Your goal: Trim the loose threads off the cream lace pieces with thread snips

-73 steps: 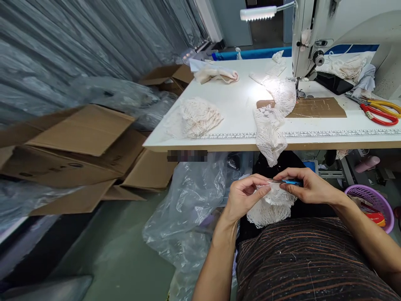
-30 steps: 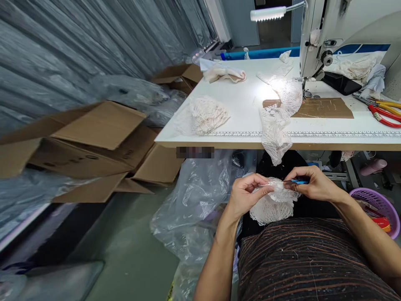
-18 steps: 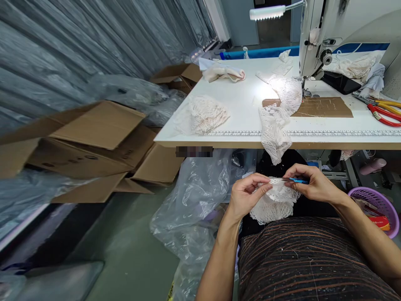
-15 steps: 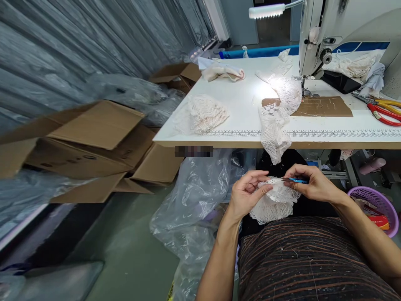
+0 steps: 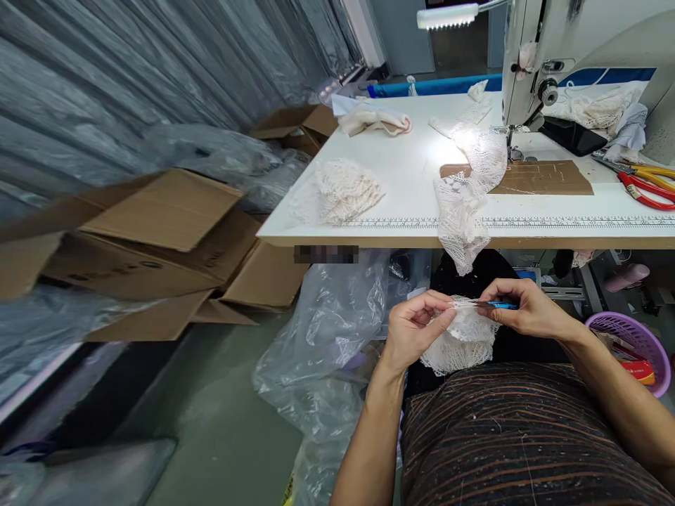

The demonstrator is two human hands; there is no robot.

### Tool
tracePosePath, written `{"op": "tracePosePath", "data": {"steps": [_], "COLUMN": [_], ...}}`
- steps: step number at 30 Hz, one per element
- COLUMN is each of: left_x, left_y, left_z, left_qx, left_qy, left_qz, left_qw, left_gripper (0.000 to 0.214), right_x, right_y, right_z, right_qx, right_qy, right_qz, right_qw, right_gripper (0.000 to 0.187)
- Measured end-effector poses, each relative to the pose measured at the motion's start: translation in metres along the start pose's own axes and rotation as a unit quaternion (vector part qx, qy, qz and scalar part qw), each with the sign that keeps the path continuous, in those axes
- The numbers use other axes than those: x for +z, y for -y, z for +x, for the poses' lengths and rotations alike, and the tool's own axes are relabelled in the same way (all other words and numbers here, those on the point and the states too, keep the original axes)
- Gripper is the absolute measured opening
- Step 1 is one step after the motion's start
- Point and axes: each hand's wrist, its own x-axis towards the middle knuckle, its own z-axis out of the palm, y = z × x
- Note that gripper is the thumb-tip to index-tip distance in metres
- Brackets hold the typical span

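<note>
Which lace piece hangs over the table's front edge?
The lace strip beside the needle: its lower end droops past the edge. The bunched lace farther left and lace pile far right lie back from it; the left hand pinches another piece below.

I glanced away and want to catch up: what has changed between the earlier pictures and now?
The left hand, partly opened just before, has closed again to pinch the lace. The view has swung slightly left since the first picture. The right hand still holds the blue-handled tool; the lace pile and draped lace strip stayed put.
</note>
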Motion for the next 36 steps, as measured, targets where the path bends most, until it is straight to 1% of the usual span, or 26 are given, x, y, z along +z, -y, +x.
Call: {"op": "tracePosePath", "data": {"steps": [3, 9, 12, 15, 17, 20, 23, 25, 26, 28, 30, 32, 33, 34, 35, 36], "left_x": [0.0, 0.001, 0.002, 0.002, 0.001, 0.002, 0.002, 0.002, 0.002, 0.002, 0.005, 0.009, 0.011, 0.014, 0.017, 0.02], "left_y": [0.002, 0.006, 0.011, 0.016, 0.018, 0.019, 0.022, 0.026, 0.028, 0.033, 0.038, 0.041, 0.042, 0.043, 0.043, 0.042], "left_z": [-0.001, -0.002, -0.002, -0.001, 0.0, 0.002, 0.007, 0.014, 0.018, 0.027, 0.035, 0.042, 0.045, 0.047, 0.049, 0.051], "left_qx": [0.005, 0.026, 0.022, 0.016, 0.019, 0.014, -0.006, -0.028, -0.041, -0.07, -0.096, -0.112, -0.117, -0.121, -0.124, -0.127], "left_qy": [-0.015, -0.031, -0.049, -0.057, -0.054, -0.051, -0.063, -0.098, -0.12, -0.149, -0.142, -0.111, -0.099, -0.088, -0.08, -0.073], "left_qz": [0.003, 0.03, 0.041, 0.048, 0.051, 0.049, 0.033, 0.027, 0.025, 0.018, 0.0, -0.031, -0.048, -0.064, -0.076, -0.086], "left_qw": [1.0, 0.999, 0.998, 0.997, 0.997, 0.997, 0.997, 0.994, 0.992, 0.986, 0.985, 0.987, 0.987, 0.987, 0.986, 0.985], "left_gripper": [0.026, 0.027, 0.027, 0.037, 0.039, 0.037, 0.037, 0.035, 0.035, 0.038, 0.042, 0.045, 0.046, 0.047, 0.048, 0.048], "right_x": [0.001, 0.007, 0.008, 0.007, 0.006, 0.006, -0.001, -0.014, -0.024, -0.047, -0.075, -0.102, -0.114, -0.125, -0.134, -0.141], "right_y": [-0.003, -0.011, -0.015, -0.021, -0.023, -0.022, -0.008, 0.007, 0.015, 0.029, 0.041, 0.047, 0.048, 0.048, 0.047, 0.046], "right_z": [-0.001, 0.0, 0.001, 0.002, 0.002, 0.002, 0.002, 0.004, 0.006, 0.011, 0.017, 0.021, 0.022, 0.021, 0.02, 0.017], "right_qx": [0.019, 0.015, 0.008, -0.005, -0.004, -0.002, -0.013, -0.025, -0.033, -0.043, -0.05, -0.057, -0.066, -0.075, -0.081, -0.083], "right_qy": [-0.008, -0.053, -0.069, -0.084, -0.076, -0.038, 0.01, 0.007, -0.012, -0.081, -0.196, -0.313, -0.368, -0.41, -0.439, -0.453], "right_qz": [0.008, 0.033, 0.033, 0.03, 0.017, -0.007, -0.004, 0.006, 0.007, 0.008, 0.007, 0.007, 0.0, -0.017, -0.047, -0.084], "right_qw": [1.0, 0.998, 0.997, 0.996, 0.997, 0.999, 1.0, 1.0, 0.999, 0.996, 0.979, 0.948, 0.927, 0.909, 0.894, 0.884], "right_gripper": [0.029, 0.032, 0.029, 0.021, 0.021, 0.022, 0.016, 0.021, 0.024, 0.029, 0.034, 0.036, 0.036, 0.036, 0.035, 0.034]}}
